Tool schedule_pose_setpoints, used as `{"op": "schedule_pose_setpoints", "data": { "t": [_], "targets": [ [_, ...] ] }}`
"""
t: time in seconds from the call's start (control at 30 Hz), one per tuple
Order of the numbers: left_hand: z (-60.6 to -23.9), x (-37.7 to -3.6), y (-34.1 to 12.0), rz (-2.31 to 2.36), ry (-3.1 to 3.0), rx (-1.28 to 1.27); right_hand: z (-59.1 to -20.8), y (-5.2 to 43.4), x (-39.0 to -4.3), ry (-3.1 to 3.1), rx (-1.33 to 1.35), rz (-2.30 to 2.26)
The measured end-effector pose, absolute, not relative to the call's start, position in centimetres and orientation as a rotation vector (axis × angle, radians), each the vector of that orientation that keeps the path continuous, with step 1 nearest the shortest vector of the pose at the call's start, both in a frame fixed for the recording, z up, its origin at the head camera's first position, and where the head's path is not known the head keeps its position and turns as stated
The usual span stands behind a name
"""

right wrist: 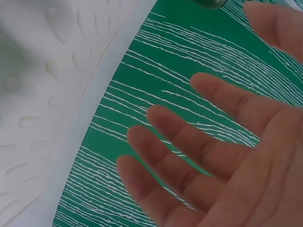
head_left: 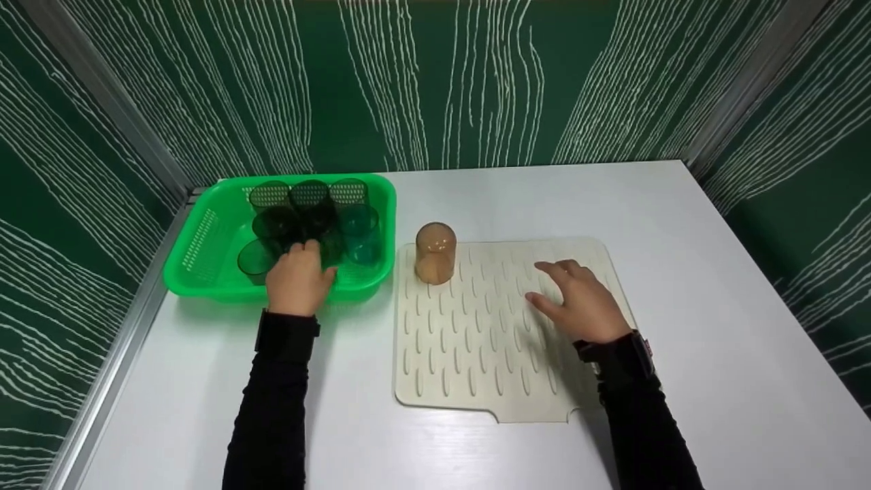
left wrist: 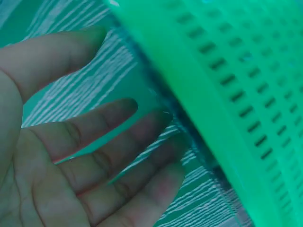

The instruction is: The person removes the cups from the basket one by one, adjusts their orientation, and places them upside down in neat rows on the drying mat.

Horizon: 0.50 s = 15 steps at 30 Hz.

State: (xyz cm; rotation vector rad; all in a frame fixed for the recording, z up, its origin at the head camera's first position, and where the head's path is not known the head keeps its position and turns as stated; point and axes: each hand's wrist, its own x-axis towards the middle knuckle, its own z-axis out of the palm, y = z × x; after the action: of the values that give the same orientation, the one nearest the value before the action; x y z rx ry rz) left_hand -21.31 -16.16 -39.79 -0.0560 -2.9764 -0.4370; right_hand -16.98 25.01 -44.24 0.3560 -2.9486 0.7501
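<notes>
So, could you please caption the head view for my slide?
Left hand reaches among green cups in a basket; right hand rests open over a mat.

Left hand (head_left: 297, 279) reaches forward, fingers loose; right hand (head_left: 580, 303) lies flat, spread.

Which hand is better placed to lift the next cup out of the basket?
Left: the left hand is already among the dark cups in the green basket; the right hand hovers open over the mat.
</notes>
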Motion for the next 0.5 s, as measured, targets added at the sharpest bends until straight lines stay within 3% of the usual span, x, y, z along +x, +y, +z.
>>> {"op": "schedule_pose_setpoints", "data": {
  "t": [0.5],
  "targets": [
    [-41.1, -22.4, -16.9, -0.346, -2.911, -0.188, -44.3, 24.9, -17.1, -2.951, 0.385, 0.759]
  ]
}}
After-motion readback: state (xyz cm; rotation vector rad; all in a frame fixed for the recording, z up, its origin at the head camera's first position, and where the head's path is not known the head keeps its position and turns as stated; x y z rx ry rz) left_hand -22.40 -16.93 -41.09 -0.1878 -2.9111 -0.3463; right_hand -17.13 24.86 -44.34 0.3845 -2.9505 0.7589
